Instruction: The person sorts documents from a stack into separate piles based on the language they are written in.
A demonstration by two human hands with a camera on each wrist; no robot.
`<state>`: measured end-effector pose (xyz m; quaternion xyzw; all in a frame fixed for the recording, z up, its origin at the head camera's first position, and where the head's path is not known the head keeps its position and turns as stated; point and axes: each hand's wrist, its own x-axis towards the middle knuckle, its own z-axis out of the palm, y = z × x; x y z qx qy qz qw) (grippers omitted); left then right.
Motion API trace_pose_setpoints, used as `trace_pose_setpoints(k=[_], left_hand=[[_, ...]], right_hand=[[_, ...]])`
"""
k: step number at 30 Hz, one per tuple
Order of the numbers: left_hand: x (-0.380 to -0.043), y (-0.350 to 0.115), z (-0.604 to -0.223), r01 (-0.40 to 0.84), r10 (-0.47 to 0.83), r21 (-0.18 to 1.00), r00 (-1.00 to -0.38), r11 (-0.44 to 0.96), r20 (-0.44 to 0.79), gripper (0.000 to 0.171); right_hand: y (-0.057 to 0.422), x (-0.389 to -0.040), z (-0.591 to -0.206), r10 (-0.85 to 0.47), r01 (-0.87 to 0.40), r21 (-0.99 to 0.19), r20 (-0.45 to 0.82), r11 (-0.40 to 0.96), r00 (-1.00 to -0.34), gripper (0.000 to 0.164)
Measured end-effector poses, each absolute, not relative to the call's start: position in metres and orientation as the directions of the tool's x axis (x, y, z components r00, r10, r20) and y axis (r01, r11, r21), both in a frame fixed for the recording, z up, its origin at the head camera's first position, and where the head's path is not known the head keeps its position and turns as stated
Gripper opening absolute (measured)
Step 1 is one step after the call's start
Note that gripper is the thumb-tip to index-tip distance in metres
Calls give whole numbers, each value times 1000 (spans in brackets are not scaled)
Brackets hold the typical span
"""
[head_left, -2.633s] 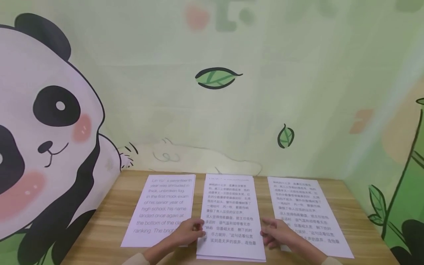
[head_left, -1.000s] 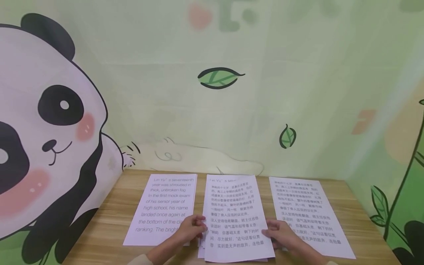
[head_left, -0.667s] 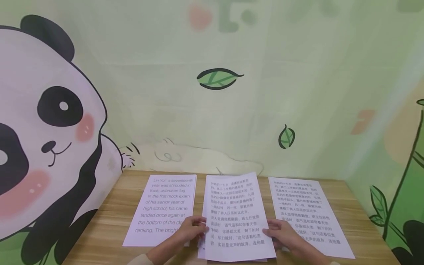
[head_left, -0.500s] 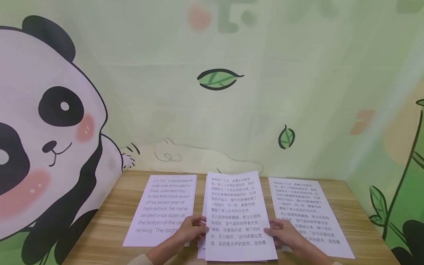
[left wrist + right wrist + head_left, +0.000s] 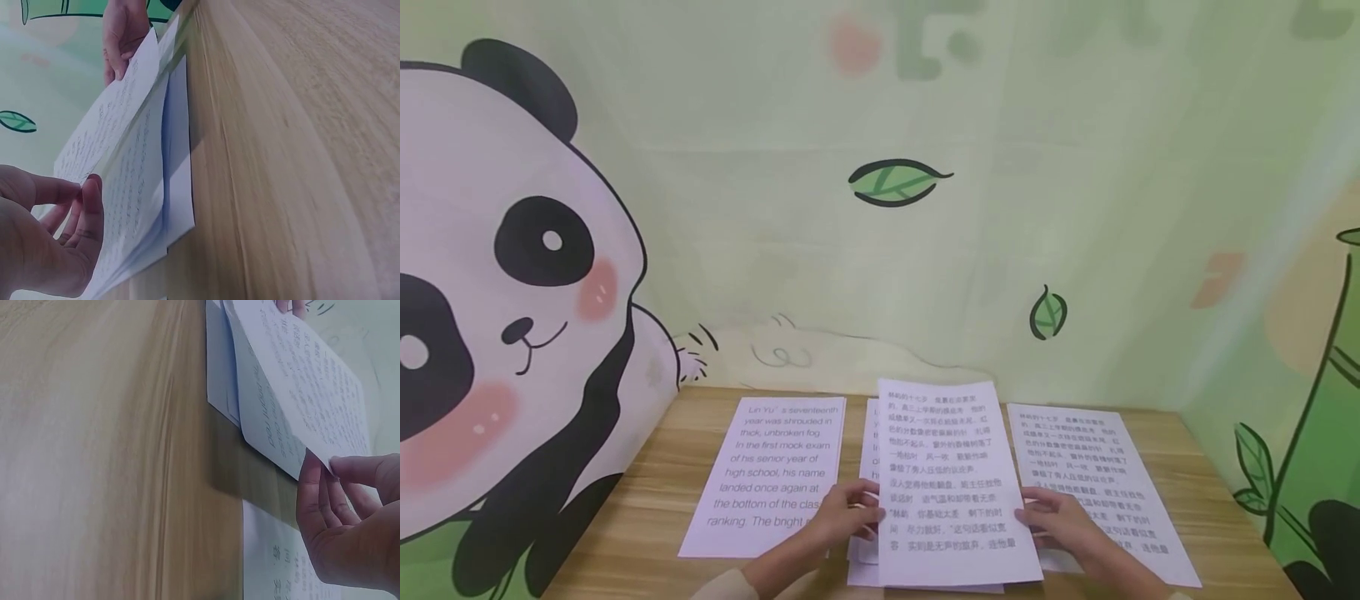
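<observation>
Fingers (image 5: 863,491) of the left hand (image 5: 842,518) and right hand (image 5: 1066,521) pinch opposite edges of a printed sheet (image 5: 957,475), held above the middle papers (image 5: 862,573) on the bench (image 5: 625,525) and hiding most of their text; the right hand partly covers another page (image 5: 1101,477).

I see a pale green backdrop (image 5: 760,225) standing behind a wooden table (image 5: 640,533) with streaky brown grain. On the left of my head view, a big cartoon panda (image 5: 550,317) with pink cheeks is cut off by the frame's edge. Near the middle I make out a long green leaf (image 5: 895,183), with a smaller leaf (image 5: 1048,313) lower and to its right. A blurred reddish patch (image 5: 853,43) sits near the top, and at the far right I have a green stalk (image 5: 1326,450) outlined in black.
</observation>
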<state>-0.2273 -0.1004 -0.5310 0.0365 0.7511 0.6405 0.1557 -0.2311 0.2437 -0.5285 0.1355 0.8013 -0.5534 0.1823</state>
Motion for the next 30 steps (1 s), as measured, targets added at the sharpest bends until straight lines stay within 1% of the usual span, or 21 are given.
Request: trace_pose_setpoints(k=[6,12,18,25,30], left_hand=[[-231,-84,-530,-144,263,979,-948,145,-178,35],[-231,-70,-529,-126,274,983,-949,131,-158,32],[-230,-59,-527,-142,298,984,-940,111,-169,33],[-235,-27,-525,-148,302,984,-938,102,-172,31],[-236,-2,-523,-171,316,980,-929,99,-194,30]], right_hand=[[260,-231,-525,21,398,-848,-418,351,-908,65],[275,-231,-527,42,417,-846,-428,333,-903,60],[292,-229,-530,53,411,-854,-417,318,-907,62],[323,-223,-525,77,395,-869,-391,298,-917,65],[350,-219,-524,82,423,-852,-419,309,-904,73]])
